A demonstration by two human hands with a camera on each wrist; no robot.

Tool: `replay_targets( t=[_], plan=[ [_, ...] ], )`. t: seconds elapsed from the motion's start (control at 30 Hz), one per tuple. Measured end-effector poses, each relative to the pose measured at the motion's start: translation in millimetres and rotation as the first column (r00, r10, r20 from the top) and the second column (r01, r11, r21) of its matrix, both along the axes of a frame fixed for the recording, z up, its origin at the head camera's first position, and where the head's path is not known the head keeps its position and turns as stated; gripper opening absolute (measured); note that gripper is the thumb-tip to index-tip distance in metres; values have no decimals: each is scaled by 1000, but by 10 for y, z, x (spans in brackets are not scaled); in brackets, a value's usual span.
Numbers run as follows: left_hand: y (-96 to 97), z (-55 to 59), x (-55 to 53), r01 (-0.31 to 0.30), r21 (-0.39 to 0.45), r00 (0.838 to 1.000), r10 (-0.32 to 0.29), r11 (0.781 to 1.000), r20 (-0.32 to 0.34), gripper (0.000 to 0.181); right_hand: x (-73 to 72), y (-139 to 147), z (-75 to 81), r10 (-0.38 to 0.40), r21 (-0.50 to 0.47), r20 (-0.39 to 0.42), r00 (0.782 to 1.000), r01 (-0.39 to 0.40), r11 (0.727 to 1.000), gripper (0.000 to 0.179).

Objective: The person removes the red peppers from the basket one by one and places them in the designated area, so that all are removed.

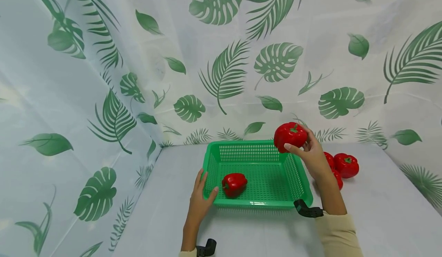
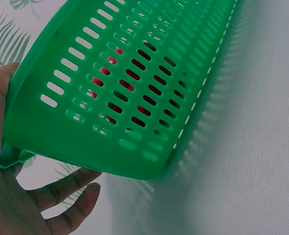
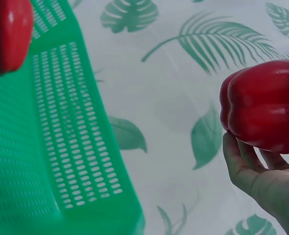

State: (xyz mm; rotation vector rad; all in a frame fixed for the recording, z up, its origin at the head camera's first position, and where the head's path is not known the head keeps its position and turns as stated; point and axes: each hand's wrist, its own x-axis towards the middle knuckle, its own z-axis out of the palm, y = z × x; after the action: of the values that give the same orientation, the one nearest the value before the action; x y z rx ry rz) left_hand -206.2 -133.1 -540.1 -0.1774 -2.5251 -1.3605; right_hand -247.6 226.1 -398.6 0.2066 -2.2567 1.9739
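Note:
My right hand (image 1: pixel 312 155) holds a red bell pepper (image 1: pixel 289 137) above the back right rim of a green plastic basket (image 1: pixel 255 202). Its green stem faces the head camera; in the right wrist view, fingers support the pepper (image 3: pixel 264 107) from below. My left hand (image 1: pixel 200 201) grips the basket's front left corner, the thumb over the rim and the other fingers along the outside. A second red bell pepper (image 1: pixel 234 185) lies on its side inside the basket, near the left front. Through the slots in the left wrist view, bits of its red skin show.
Several more red bell peppers (image 1: pixel 346 165) lie together on the white table (image 1: pixel 386 207), right of the basket and partly behind my right forearm. A white cloth printed with green leaves (image 1: pixel 228 73) hangs behind the table and along its left side.

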Motion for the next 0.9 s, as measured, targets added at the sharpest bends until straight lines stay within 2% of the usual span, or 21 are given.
replay_targets(
  t=[0.27, 0.4, 0.57, 0.73, 0.8, 0.9],
  plan=[
    [-3, 1, -13, -5, -20, 999, 4, 1000, -33, 68, 102, 281, 21, -64, 17, -3, 998, 64, 998, 84],
    [-9, -4, -12, -4, -20, 1000, 3, 1000, -26, 68, 166, 438, 10, -102, 16, -7, 995, 102, 995, 86],
    [-16, 4, -2, -1, -1, 1000, 1, 1000, -2, 70, 224, 598, -21, -170, 71, -22, 985, 171, 983, 86],
    [-10, 18, -2, -2, 8, 1000, 2, 1000, -18, 67, 243, 727, -68, -203, -13, -30, 979, 203, 979, 86],
    [-6, 15, -2, -1, 7, 1000, 1, 1000, -24, 67, 257, 784, -97, -242, 9, -13, 970, 242, 970, 87],
    [-3, 6, 10, -3, 6, 1000, 3, 1000, -20, 67, 279, 861, -151, -302, 103, 15, 953, 299, 949, 89]
  ],
)
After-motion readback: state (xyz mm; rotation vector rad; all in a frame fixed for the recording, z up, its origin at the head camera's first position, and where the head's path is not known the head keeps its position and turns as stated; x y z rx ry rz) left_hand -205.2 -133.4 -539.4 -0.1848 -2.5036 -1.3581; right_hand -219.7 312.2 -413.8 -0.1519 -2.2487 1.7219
